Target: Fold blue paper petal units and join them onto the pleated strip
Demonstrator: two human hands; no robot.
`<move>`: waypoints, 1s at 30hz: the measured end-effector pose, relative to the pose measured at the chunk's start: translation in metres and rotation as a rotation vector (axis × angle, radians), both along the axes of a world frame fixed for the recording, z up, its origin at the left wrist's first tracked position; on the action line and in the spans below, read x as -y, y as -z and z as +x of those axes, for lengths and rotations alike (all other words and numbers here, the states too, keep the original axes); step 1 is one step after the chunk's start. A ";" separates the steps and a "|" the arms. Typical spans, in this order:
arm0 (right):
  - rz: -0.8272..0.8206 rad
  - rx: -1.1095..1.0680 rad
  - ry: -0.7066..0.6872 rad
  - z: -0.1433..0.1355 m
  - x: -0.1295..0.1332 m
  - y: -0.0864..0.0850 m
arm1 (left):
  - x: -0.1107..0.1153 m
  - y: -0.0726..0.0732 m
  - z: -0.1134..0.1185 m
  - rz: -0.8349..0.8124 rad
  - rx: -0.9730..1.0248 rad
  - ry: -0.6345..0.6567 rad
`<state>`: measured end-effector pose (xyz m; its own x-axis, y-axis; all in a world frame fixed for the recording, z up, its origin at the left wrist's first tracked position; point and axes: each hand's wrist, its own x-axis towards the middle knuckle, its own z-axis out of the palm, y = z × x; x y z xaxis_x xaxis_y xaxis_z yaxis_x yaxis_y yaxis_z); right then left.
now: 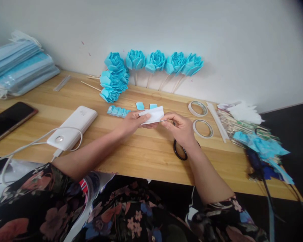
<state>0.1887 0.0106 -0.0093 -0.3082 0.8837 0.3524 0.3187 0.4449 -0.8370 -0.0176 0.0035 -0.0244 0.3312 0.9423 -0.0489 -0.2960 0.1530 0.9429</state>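
A small white sheet [154, 115] is held between my two hands above the middle of the table. My left hand [134, 121] grips its left part, thumb on top. My right hand [178, 127] pinches its right edge. Black-handled scissors [179, 151] lie partly hidden under my right hand. Just behind the sheet are two small blue pieces [139, 106] [153, 106], and a row of folded blue pieces [118, 111] lies beside my left hand.
Blue flowers on sticks [155, 62] stand along the wall. Tape rings [203, 129] and white strips [217, 121] lie right, near piled sticks and scraps [257, 134]. Left are a power bank [72, 127] with cable, a phone [10, 121] and stacked masks [20, 67].
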 end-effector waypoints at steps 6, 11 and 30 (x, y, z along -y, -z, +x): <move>-0.012 -0.003 0.024 0.000 -0.002 0.005 | -0.002 0.005 0.000 0.035 -0.060 0.008; 0.009 -0.015 0.058 -0.001 -0.003 0.008 | -0.003 0.004 0.000 0.064 -0.074 0.005; 0.019 0.037 0.079 -0.005 -0.001 0.007 | -0.003 0.003 0.002 0.096 -0.238 -0.088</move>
<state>0.1838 0.0114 -0.0165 -0.2511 0.8991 0.3586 0.3837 0.4326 -0.8158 -0.0157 0.0065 -0.0271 0.2376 0.9711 -0.0245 -0.0722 0.0428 0.9965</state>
